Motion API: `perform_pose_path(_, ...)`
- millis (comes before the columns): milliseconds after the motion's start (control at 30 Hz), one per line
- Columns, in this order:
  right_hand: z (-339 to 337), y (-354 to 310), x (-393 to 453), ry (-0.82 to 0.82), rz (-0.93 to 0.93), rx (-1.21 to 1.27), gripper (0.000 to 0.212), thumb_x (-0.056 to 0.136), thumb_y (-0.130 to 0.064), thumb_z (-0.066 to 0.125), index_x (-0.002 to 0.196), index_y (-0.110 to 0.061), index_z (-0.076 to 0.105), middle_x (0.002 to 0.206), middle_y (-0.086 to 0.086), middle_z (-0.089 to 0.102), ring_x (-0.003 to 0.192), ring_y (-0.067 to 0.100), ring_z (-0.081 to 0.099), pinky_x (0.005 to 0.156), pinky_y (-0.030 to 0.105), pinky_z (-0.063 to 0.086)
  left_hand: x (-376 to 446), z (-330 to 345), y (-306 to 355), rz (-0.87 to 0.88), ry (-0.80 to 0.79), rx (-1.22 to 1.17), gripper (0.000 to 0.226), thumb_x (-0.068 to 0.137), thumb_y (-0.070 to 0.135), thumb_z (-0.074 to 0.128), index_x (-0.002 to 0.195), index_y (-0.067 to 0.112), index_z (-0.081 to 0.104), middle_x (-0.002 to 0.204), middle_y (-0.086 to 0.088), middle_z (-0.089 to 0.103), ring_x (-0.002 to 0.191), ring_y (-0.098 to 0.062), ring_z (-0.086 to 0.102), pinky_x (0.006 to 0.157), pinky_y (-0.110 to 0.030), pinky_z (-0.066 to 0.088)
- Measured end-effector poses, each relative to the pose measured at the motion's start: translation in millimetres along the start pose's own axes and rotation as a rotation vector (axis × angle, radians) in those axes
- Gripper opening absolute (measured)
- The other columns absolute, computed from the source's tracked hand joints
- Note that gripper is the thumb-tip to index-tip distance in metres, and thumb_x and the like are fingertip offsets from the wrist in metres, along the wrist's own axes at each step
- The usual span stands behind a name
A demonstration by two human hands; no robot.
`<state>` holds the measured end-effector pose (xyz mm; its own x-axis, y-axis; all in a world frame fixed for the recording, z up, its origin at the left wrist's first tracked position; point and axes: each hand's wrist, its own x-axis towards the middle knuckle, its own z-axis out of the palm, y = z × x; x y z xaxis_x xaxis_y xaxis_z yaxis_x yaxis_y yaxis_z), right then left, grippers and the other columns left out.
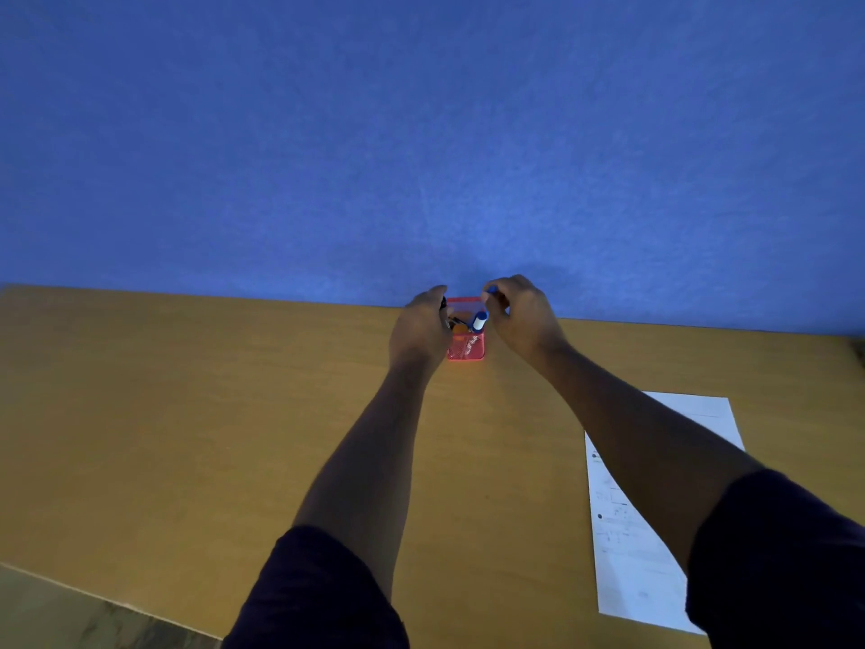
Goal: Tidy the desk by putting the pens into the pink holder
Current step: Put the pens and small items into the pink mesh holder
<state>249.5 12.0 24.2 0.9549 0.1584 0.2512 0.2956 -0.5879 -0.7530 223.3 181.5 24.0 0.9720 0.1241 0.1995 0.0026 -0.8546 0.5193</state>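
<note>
Where hands [468, 316] meet, square mesh holder [465, 348]

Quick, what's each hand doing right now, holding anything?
Left hand: fingers curled round a black pen beside the pink holder.
Right hand: pinching a blue pen above the holder.

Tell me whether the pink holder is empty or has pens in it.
Not empty. The pink mesh holder stands upright with a blue-and-white marker and darker pens sticking out of its top.
</note>
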Motion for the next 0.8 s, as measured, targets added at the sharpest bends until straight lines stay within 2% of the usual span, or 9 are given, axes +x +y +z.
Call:
perform_pose_path(133, 5, 2, 2, 0.011, 0.012, -0.061, 0.016, 0.098, -0.018, 0.053, 0.105, -0.009, 0.065, 0.098, 0.007, 0.065, 0.084, 0.021, 0.063, 0.072, 0.038, 0.056, 2, 10, -5, 0.010, -0.055, 0.020, 0.042, 0.103, 0.016, 0.051, 0.144, 0.010, 0.050, 0.119, -0.015, 0.066, 0.109, -0.029, 0.062, 0.083, -0.044, 0.056)
perform_pose_path(233, 11, 4, 2, -0.049, -0.039, -0.183, 0.019, 0.099, -0.013, 0.050, 0.107, -0.002, 0.063, 0.100, 0.013, 0.062, 0.084, 0.028, 0.063, 0.071, 0.041, 0.056, 4, 17, -10, 0.040, -0.070, 0.056, 0.027, 0.096, 0.007, 0.055, 0.121, 0.012, 0.064, 0.098, -0.012, 0.063, 0.090, -0.028, 0.064, 0.066, -0.038, 0.055)
perform_pose_path(333, 13, 6, 1, -0.101, -0.059, -0.286, 0.027, 0.095, -0.006, 0.054, 0.121, -0.005, 0.062, 0.109, 0.013, 0.061, 0.090, 0.028, 0.064, 0.075, 0.040, 0.058, 4, 21, -11, 0.025, -0.046, 0.035, 0.024, 0.092, 0.002, 0.052, 0.108, 0.011, 0.068, 0.092, -0.010, 0.060, 0.085, -0.028, 0.063, 0.062, -0.037, 0.053)
perform_pose_path(433, 13, 7, -3, -0.049, -0.041, -0.264, 0.035, 0.093, -0.005, 0.057, 0.126, -0.012, 0.063, 0.112, 0.009, 0.066, 0.096, 0.025, 0.065, 0.074, 0.036, 0.058, 0, 22, -5, -0.011, -0.027, 0.038, 0.029, 0.099, 0.011, 0.052, 0.125, 0.013, 0.063, 0.104, -0.011, 0.062, 0.097, -0.028, 0.063, 0.064, -0.032, 0.047)
perform_pose_path(500, 14, 7, -4, -0.066, -0.034, -0.301, 0.037, 0.094, -0.007, 0.057, 0.130, -0.014, 0.060, 0.116, 0.009, 0.067, 0.101, 0.026, 0.064, 0.076, 0.038, 0.058, -6, 26, -4, -0.059, -0.023, 0.057, 0.045, 0.100, 0.022, 0.057, 0.144, 0.014, 0.051, 0.124, -0.010, 0.060, 0.113, -0.028, 0.059, 0.077, -0.036, 0.051)
perform_pose_path(600, 18, 10, -7, -0.154, 0.131, -0.203, 0.056, 0.096, -0.014, 0.051, 0.149, -0.018, 0.034, 0.117, 0.011, 0.066, 0.100, 0.029, 0.065, 0.079, 0.043, 0.057, -19, 34, -7, -0.118, -0.006, 0.052, 0.071, 0.093, 0.028, 0.067, 0.156, 0.016, 0.033, 0.143, -0.008, 0.052, 0.123, -0.031, 0.054, 0.095, -0.046, 0.052)
perform_pose_path(667, 23, 15, -12, -0.233, 0.237, -0.098, 0.061, 0.098, -0.017, 0.047, 0.153, -0.022, 0.022, 0.115, 0.011, 0.066, 0.099, 0.030, 0.065, 0.081, 0.042, 0.055, -26, 38, -9, -0.148, -0.003, 0.001, 0.081, 0.093, 0.022, 0.065, 0.160, 0.023, 0.020, 0.144, -0.004, 0.052, 0.120, -0.030, 0.057, 0.087, -0.044, 0.054)
perform_pose_path(733, 31, 20, -20, -0.296, 0.257, -0.024, 0.052, 0.097, -0.018, 0.044, 0.146, -0.027, 0.033, 0.119, 0.011, 0.066, 0.099, 0.028, 0.064, 0.081, 0.038, 0.053, -28, 39, -7, -0.150, -0.013, -0.021, 0.085, 0.094, 0.017, 0.059, 0.161, 0.029, 0.008, 0.131, -0.003, 0.060, 0.110, -0.028, 0.060, 0.072, -0.036, 0.051)
perform_pose_path(800, 37, 22, -27, -0.317, 0.272, 0.032, 0.050, 0.096, -0.019, 0.043, 0.144, -0.031, 0.038, 0.121, 0.011, 0.065, 0.100, 0.028, 0.063, 0.080, 0.035, 0.050, -26, 40, -6, -0.151, -0.028, -0.008, 0.085, 0.096, 0.017, 0.056, 0.161, 0.031, 0.003, 0.118, -0.005, 0.064, 0.101, -0.027, 0.062, 0.066, -0.032, 0.043)
